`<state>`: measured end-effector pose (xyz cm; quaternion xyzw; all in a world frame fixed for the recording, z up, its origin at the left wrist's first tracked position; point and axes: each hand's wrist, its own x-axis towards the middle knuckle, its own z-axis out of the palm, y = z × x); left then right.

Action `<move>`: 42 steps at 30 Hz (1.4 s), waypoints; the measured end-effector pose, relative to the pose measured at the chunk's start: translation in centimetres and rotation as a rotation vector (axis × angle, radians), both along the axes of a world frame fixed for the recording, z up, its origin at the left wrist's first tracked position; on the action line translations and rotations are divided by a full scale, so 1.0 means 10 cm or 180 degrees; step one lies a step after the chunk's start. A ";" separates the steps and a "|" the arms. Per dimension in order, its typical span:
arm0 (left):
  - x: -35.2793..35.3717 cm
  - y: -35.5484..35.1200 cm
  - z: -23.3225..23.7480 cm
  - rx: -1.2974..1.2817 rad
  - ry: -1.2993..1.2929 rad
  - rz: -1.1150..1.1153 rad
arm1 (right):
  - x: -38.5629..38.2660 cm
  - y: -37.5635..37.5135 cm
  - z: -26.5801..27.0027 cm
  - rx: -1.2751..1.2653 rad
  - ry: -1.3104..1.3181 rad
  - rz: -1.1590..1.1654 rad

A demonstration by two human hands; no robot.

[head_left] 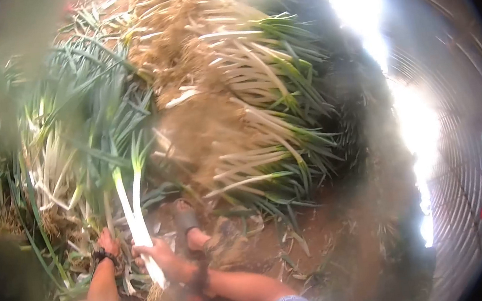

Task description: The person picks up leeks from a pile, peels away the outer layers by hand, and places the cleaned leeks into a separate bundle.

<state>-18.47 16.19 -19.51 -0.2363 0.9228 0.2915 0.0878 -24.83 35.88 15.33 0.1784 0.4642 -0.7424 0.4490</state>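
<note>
Head view: my right hand (174,265) has its fingers clamped on two leeks (135,222), low on the white stems. Tops point up and away, roots hang just below the hand. Stems touch low down, spread apart higher up. My left hand (107,243) is at the near edge of the left heap of leeks (51,154), just beside a pale stalk (108,212); can't tell if its fingers are together or closed on it. Dark bands on both wrists. Held leeks sit between that heap and a sandalled foot (189,222). Further right, a row of leeks (253,77) lies on the brown ground (321,224), roots left, green tops right. Ribbed curved surface (448,144) at far right. Upper left is blurred.
</note>
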 end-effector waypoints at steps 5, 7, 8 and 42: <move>-0.28 0.02 -0.14 0.0299 -0.0457 0.0362 | 0.03 0.07 0.07 -0.0001 -0.0152 0.0002; -0.31 0.28 0.86 0.0283 -0.0160 0.0223 | 0.01 0.17 0.07 -0.0098 0.0056 -0.0077; -0.35 0.42 1.53 0.0272 -0.0014 0.0150 | -0.04 0.17 0.07 -0.0199 0.0139 -0.0059; 1.25 1.13 3.22 0.4348 0.1108 0.0806 | -0.09 0.00 -1.10 0.0187 0.0843 0.0511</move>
